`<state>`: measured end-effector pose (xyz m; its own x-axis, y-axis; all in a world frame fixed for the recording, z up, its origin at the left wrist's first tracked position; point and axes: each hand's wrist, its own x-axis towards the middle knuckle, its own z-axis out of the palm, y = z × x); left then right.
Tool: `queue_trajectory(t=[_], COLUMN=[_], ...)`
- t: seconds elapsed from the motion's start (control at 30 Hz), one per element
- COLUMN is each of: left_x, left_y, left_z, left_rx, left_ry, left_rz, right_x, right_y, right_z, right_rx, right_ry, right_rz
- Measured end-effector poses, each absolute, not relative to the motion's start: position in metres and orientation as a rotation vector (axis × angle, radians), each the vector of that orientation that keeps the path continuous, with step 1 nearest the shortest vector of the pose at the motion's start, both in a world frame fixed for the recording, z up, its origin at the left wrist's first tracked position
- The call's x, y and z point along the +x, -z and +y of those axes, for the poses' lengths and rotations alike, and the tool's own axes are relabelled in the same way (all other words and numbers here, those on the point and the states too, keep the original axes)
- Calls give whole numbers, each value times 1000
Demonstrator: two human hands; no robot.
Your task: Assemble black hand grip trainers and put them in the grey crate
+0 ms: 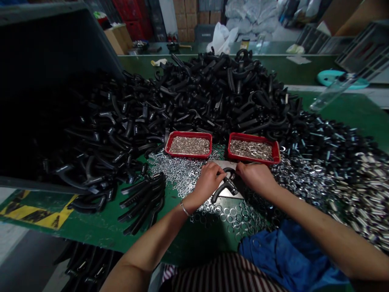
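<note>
A curved black plastic handle (222,189) with a metal fitting lies over a small metal plate (227,164) in front of me. From its left side, my left hand (209,178) pinches the handle, fingers bent at its upper end. My right hand (257,177) is closed at the handle's upper right, and its fingertips hide whatever they grip. Just behind my hands stand two red trays, the left tray (166,151) with tiny metal parts and the right tray (276,154) with small pins. Loose metal rings (234,215) lie around the plate.
A large heap of black handles (212,89) spreads behind the trays and into a tipped grey bin (91,24) at left. Several handles (142,198) lie lined up left of me. Black-headed bolts (331,138) and metal sleeves (367,194) are piled at right. Blue cloth (282,251) lies near my lap.
</note>
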<state>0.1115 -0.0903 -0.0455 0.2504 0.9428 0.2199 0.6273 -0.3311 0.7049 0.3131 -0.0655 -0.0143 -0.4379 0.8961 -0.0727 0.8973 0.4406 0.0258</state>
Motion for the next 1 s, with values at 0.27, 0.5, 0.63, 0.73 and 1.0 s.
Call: queue_trajectory(t=[0.27, 0.5, 0.63, 0.73, 1.0], left_x=[116, 117, 114, 110, 113], left_y=[46, 47, 42, 40, 46], left_z=[-93, -88, -83, -85, -85], left_rx=[2174, 2218, 2343, 2448, 2256], left_ry=[-759, -733, -607, -566, -737], left_rz=[1483, 1469, 1405, 1335, 1373], right_x=[330, 409, 417, 415, 388], right_y=[11, 29, 34, 27, 8], right_z=[-58, -94, -94, -97, -119], right_rx=[1591, 1729, 1731, 1831, 1925], right_ry=[261, 28, 283, 420, 744], right_rz=[2663, 2668, 2684, 2733, 2827])
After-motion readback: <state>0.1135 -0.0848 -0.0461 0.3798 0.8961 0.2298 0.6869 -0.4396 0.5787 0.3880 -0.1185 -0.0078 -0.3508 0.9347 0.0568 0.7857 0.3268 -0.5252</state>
